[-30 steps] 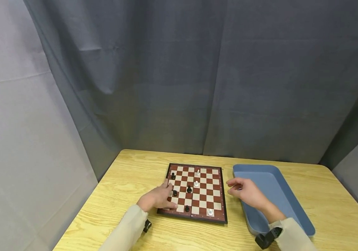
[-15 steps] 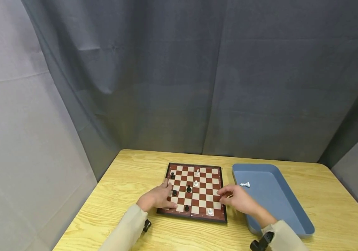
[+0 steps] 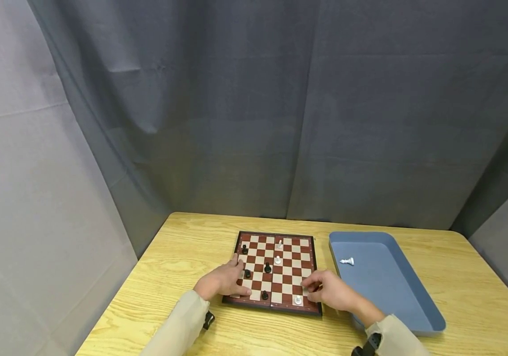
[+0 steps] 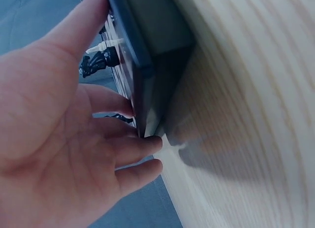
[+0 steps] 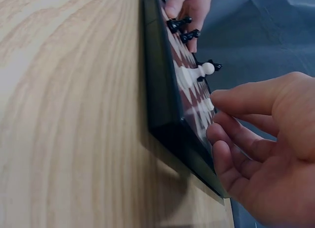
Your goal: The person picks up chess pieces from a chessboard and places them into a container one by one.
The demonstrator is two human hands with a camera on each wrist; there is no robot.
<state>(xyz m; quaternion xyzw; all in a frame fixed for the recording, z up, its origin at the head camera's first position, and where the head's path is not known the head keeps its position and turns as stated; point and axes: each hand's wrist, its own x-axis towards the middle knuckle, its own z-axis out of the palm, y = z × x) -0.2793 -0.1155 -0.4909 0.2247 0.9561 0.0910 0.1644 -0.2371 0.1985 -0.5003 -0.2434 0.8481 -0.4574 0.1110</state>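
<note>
A brown-and-cream chessboard (image 3: pixel 287 279) lies on the table with several black pieces and three white ones standing on it. My left hand (image 3: pixel 223 281) rests on its left side, thumb and fingers spread; in the left wrist view some fingertips (image 4: pixel 152 144) reach over the dark edge, close to a black knight (image 4: pixel 98 62). Over the right edge, my right hand (image 3: pixel 331 290) has its fingers loosely bent beside a white pawn (image 3: pixel 298 300) near the front right corner. In the right wrist view this pawn (image 5: pixel 189 76) stands apart from the fingertips.
A blue tray (image 3: pixel 418 291) stands right of the board, partly under my right forearm. One white chess piece (image 3: pixel 347 261) lies on its side in it. Wooden tabletop (image 3: pixel 191 237) surrounds the board, and a grey curtain (image 3: pixel 236 123) hangs behind.
My right hand has moved left from over the tray to the board's right edge, near the white pawn. This uncovers the white piece lying in the tray. The left hand stays put.
</note>
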